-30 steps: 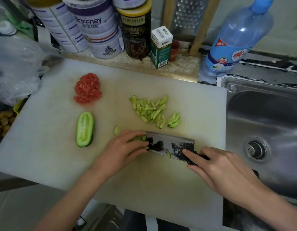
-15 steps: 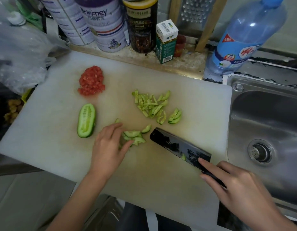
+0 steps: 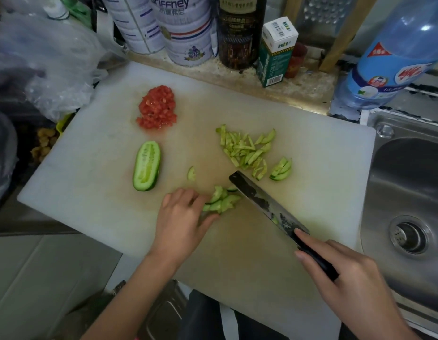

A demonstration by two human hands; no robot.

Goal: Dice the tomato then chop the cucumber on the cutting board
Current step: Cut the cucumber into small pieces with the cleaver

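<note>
On the white cutting board (image 3: 95, 192) a heap of diced red tomato (image 3: 157, 107) lies at the back left. A cucumber half (image 3: 146, 165) lies cut side up in front of it. Chopped cucumber strips (image 3: 245, 149) spread across the middle, with a fan of slices (image 3: 281, 169) to their right and one stray slice (image 3: 191, 173). My left hand (image 3: 181, 217) rests on the board, its fingertips touching a small bunch of cucumber slices (image 3: 221, 199). My right hand (image 3: 345, 278) grips the handle of a dark cleaver (image 3: 264, 204), whose blade lies just right of that bunch.
A steel sink (image 3: 409, 197) lies right of the board. Behind the board stand white tins (image 3: 178, 28), a dark canister (image 3: 240, 33), a small green box (image 3: 277, 52) and a blue water bottle (image 3: 394, 52). Plastic bags (image 3: 41, 65) sit at the left.
The cleaver has swung away from the slices and come back beside them, its blade angled to the back left. My left hand drew back slightly and gathers the cut slices.
</note>
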